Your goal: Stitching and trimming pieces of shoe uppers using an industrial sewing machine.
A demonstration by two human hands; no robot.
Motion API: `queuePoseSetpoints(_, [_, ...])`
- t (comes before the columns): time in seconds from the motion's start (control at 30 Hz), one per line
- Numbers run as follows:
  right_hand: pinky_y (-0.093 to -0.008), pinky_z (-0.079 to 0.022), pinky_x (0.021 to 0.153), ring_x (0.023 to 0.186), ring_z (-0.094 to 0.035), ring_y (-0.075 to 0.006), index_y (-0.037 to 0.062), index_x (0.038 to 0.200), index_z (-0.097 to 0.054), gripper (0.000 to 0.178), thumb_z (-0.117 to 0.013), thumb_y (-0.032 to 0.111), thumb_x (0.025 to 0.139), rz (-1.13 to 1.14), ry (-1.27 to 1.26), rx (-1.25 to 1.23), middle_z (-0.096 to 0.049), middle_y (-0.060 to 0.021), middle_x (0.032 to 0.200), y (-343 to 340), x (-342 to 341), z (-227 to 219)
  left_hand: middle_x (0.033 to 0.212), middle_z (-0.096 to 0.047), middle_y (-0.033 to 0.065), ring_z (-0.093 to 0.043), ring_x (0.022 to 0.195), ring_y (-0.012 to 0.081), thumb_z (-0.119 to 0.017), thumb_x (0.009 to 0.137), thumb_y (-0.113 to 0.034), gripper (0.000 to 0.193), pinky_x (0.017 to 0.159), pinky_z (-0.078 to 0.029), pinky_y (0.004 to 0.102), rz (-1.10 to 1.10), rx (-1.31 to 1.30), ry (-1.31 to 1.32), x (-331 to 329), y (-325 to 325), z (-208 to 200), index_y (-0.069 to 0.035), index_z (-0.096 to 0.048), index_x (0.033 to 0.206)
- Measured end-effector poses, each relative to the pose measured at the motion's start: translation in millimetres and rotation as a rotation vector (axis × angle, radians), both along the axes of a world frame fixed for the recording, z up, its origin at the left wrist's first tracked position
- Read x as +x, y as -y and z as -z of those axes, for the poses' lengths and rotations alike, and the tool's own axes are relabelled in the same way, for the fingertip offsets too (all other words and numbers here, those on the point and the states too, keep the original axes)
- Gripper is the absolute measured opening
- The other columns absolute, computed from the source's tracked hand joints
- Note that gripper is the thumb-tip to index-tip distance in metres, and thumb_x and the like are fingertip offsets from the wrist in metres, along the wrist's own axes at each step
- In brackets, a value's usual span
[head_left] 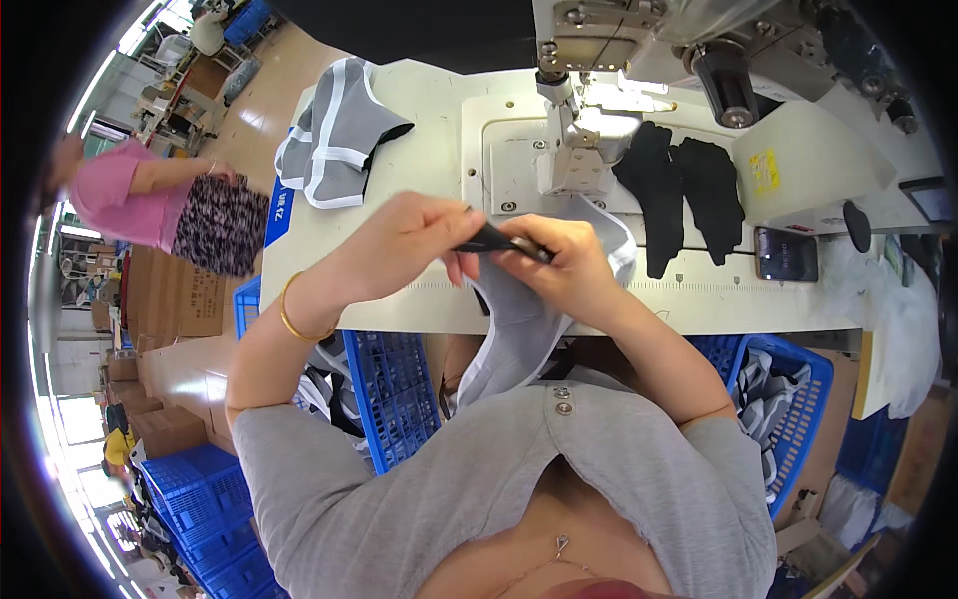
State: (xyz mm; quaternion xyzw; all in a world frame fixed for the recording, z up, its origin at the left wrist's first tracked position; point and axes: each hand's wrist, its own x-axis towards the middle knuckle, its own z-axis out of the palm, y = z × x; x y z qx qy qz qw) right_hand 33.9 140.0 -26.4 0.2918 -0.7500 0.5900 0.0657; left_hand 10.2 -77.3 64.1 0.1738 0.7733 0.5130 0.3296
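Above the table's front edge, both my hands are closed on a narrow black piece (489, 239), which looks like folded cloth, though its kind is unclear. My left hand (424, 240) pinches its left end. My right hand (561, 262) grips it on the right, and a dark end pokes out between the fingers. Beneath my hands, a grey fabric piece with white edging (519, 324) runs from beside the sewing machine (579, 150) down toward my lap. Some of it is hidden by my hands.
A similar grey-and-white piece (344, 135) lies at the table's left. Black fabric pieces (654, 200) and a phone (786, 254) lie right of the machine. Blue baskets (394, 389) of cloth stand below. A person in a pink top (130, 195) stands at far left.
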Motion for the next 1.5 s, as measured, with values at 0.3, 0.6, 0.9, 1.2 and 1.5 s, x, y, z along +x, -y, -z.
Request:
queuePoseSetpoints(0.3, [-0.0190,-0.031,0.052,0.061,-0.041,0.0010,0.0050,0.087,-0.065,0.015,-0.063,0.017,0.095,0.087,0.672,-0.460,-0.054,0.0086,0.068,-21.6,13.2,0.3,0.091,-0.062,-0.0024,-0.050,0.081,0.0019,-0.070,0.092,-0.021,0.023,0.068,-0.042,0.0199,-0.101,0.172,-0.060,0.0,-27.0,44.2,0.001,-0.067,0.101])
queuePoseSetpoints(0.6, [-0.0189,-0.033,0.050,0.058,-0.044,0.0009,0.0052,0.083,-0.063,0.019,-0.065,0.020,0.095,0.100,0.655,-0.488,-0.053,0.0077,0.066,-27.1,12.6,4.8,0.069,-0.056,-0.0072,-0.044,0.064,-0.0001,-0.071,0.090,-0.023,0.023,0.054,-0.034,0.0196,-0.205,0.112,0.010,1.6,-35.8,43.3,-0.001,-0.070,0.082])
queuePoseSetpoints(0.9, [-0.0237,-0.041,0.058,0.066,-0.052,-0.0064,0.0018,0.087,-0.070,0.013,-0.077,0.012,0.083,0.038,0.397,-0.162,-0.062,-0.0002,0.074,-38.8,18.7,-2.2,0.090,-0.069,0.0031,-0.061,0.079,0.0064,-0.073,0.087,-0.007,0.016,0.070,-0.050,0.0193,-0.120,0.198,-0.021,0.0,-21.2,47.1,0.003,-0.069,0.099])
queuePoseSetpoints(1.2, [-0.0285,-0.047,0.055,0.067,-0.059,-0.0157,0.0080,0.099,-0.074,0.039,-0.070,-0.009,0.065,-0.039,-0.198,0.088,-0.059,-0.0033,0.083,-37.2,19.5,-9.1,0.085,-0.069,0.0021,-0.058,0.073,0.0060,-0.060,0.093,-0.008,0.016,0.065,-0.047,0.0206,0.098,0.027,-0.009,-25.3,-22.7,19.6,0.001,-0.072,0.094])
queuePoseSetpoints(1.5, [-0.0312,-0.049,0.058,0.070,-0.064,-0.0208,0.0065,0.096,-0.072,0.032,-0.072,-0.003,0.065,-0.030,-0.359,0.195,-0.062,-0.0057,0.086,-37.3,17.8,-13.7,0.076,-0.067,0.0011,-0.055,0.069,0.0043,-0.071,0.087,-0.009,0.012,0.064,-0.046,0.0230,0.367,-0.106,-0.068,-33.9,-29.0,4.3,0.002,-0.072,0.091])
